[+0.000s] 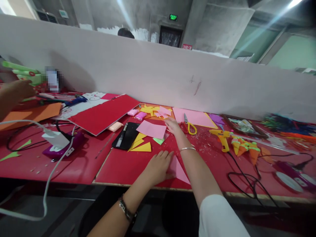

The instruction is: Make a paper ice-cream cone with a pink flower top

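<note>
My left hand rests on the table near its front edge, over the left part of a pink paper piece. Its fingers are spread, with the thumb apart from them. Farther back, my right hand reaches out with fingers extended, beside the right edge of a pink sheet; whether the fingertips touch anything I cannot tell. Close to the right hand lie pink scraps on yellow pieces, and yellow-handled scissors. Yellow paper pieces and a green scrap lie between the hands.
A black case with a pen and a red board are at left. Power strips and cables lie on both sides. At right are a yellow glue gun and paper cones. Another person's hand is far left.
</note>
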A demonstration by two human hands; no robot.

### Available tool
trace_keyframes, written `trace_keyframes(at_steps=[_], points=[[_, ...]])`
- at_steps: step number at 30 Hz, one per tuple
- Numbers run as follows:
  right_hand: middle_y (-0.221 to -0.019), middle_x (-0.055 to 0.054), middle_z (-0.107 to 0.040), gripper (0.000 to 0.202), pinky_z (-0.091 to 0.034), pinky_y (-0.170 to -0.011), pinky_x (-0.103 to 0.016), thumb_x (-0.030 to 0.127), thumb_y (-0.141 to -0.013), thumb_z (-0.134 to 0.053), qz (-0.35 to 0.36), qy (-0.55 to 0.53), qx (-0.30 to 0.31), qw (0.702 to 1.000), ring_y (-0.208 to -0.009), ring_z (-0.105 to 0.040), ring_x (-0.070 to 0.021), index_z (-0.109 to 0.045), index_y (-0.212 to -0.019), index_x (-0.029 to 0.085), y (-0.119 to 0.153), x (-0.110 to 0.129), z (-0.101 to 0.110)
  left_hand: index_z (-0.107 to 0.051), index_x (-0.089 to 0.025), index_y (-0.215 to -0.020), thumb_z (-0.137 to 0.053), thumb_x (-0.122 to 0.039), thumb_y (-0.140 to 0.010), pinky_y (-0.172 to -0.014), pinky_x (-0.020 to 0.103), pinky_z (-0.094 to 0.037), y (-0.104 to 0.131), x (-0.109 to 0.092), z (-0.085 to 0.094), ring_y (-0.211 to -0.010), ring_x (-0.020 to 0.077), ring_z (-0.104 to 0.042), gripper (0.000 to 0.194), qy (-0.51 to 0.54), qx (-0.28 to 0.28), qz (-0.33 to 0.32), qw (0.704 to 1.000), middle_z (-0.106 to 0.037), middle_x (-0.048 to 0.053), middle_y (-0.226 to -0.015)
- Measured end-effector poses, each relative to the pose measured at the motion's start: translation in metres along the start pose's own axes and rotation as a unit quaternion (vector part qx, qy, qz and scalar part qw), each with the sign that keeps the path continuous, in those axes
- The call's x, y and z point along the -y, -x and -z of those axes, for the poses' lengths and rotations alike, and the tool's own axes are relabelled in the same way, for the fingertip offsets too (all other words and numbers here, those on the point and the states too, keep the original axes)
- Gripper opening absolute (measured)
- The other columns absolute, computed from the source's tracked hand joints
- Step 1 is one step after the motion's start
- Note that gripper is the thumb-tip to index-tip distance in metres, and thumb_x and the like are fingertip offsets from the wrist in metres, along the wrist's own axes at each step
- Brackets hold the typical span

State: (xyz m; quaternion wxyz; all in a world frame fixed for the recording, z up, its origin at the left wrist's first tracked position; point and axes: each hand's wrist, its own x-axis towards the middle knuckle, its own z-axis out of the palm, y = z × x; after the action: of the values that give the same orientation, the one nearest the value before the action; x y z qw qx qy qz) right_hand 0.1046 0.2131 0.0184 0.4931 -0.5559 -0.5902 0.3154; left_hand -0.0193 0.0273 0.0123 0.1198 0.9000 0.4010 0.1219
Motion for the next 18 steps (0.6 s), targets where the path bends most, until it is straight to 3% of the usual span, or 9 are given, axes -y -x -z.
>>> trace_keyframes(at_steps=[3, 7, 9, 11, 14, 16, 18], points=[[-0.074, -0.002, -0.062, 0.017, -0.047, -0.070, -0.025, 0.016, -0.076, -0.045, -0.035, -0.036, 0.042, 0.998, -0.073, -0.060, -0.0098, -0.056, -0.090, 0.015, 0.023, 0.007, 0.017, -0.027, -0.015, -0.130, -0.058, -0.036, -0.070, -0.091, 0.036, -0.036, 0.000, 0.001, 0.000, -0.115, 0.0246, -0.040, 0.071, 0.029, 0.003, -0.002, 1.000, -0.044, 0.014, -0.125], [-0.085, -0.002, -0.063, 0.020, -0.045, -0.076, -0.026, 0.018, -0.074, -0.044, -0.024, -0.057, 0.080, 0.995, -0.078, -0.059, -0.0099, -0.057, -0.090, 0.018, 0.062, 0.025, 0.054, -0.027, -0.017, -0.129, -0.054, -0.019, -0.071, -0.091, 0.034, -0.036, 0.002, 0.000, 0.003, -0.114, 0.0218, -0.041, 0.064, 0.070, -0.016, -0.029, 0.997, -0.044, 0.012, -0.126], [-0.085, -0.002, -0.063, 0.022, -0.044, -0.080, -0.028, 0.015, -0.073, -0.045, -0.005, -0.051, 0.124, 0.991, -0.080, -0.059, -0.0111, -0.058, -0.090, 0.017, 0.088, 0.032, 0.074, -0.036, -0.017, -0.122, -0.050, -0.013, -0.071, -0.087, 0.032, -0.039, 0.003, 0.000, 0.007, -0.105, 0.0202, -0.048, 0.053, 0.098, -0.018, -0.038, 0.994, -0.051, 0.010, -0.118], [-0.091, -0.003, -0.062, 0.033, -0.043, -0.085, -0.031, 0.009, -0.074, -0.037, 0.075, 0.018, 0.223, 0.972, -0.088, -0.057, -0.0122, -0.057, -0.099, 0.018, 0.117, 0.036, 0.093, -0.048, -0.017, -0.105, -0.047, -0.009, -0.070, -0.079, 0.028, -0.041, 0.004, 0.001, 0.013, -0.091, 0.0173, -0.054, 0.036, 0.130, -0.015, -0.046, 0.990, -0.059, 0.006, -0.101], [-0.118, -0.004, -0.050, 0.054, -0.033, -0.097, -0.036, -0.002, -0.069, -0.030, 0.177, 0.161, 0.295, 0.925, -0.112, -0.043, -0.0139, -0.051, -0.113, 0.023, 0.159, 0.036, 0.114, -0.053, -0.018, -0.082, -0.041, -0.001, -0.067, -0.073, 0.022, -0.040, 0.003, 0.004, 0.023, -0.082, 0.0121, -0.054, 0.025, 0.180, -0.009, -0.103, 0.978, -0.061, 0.002, -0.088], [-0.128, -0.005, -0.039, 0.063, -0.029, -0.099, -0.039, -0.004, -0.067, -0.032, 0.216, 0.262, 0.300, 0.892, -0.120, -0.033, -0.0162, -0.047, -0.119, 0.027, 0.182, 0.035, 0.123, -0.053, -0.017, -0.078, -0.038, 0.003, -0.064, -0.071, 0.021, -0.039, 0.003, 0.006, 0.028, -0.080, 0.0108, -0.053, 0.029, 0.187, 0.000, -0.128, 0.974, -0.060, 0.001, -0.085], [-0.131, -0.006, -0.034, 0.058, -0.029, -0.099, -0.042, -0.002, -0.070, -0.037, 0.241, 0.350, 0.268, 0.865, -0.122, -0.029, -0.0198, -0.048, -0.118, 0.030, 0.199, 0.034, 0.128, -0.055, -0.018, -0.076, -0.039, 0.004, -0.062, -0.076, 0.023, -0.037, 0.003, 0.007, 0.032, -0.081, 0.0110, -0.053, 0.030, 0.170, 0.005, -0.140, 0.975, -0.060, 0.000, -0.083]])
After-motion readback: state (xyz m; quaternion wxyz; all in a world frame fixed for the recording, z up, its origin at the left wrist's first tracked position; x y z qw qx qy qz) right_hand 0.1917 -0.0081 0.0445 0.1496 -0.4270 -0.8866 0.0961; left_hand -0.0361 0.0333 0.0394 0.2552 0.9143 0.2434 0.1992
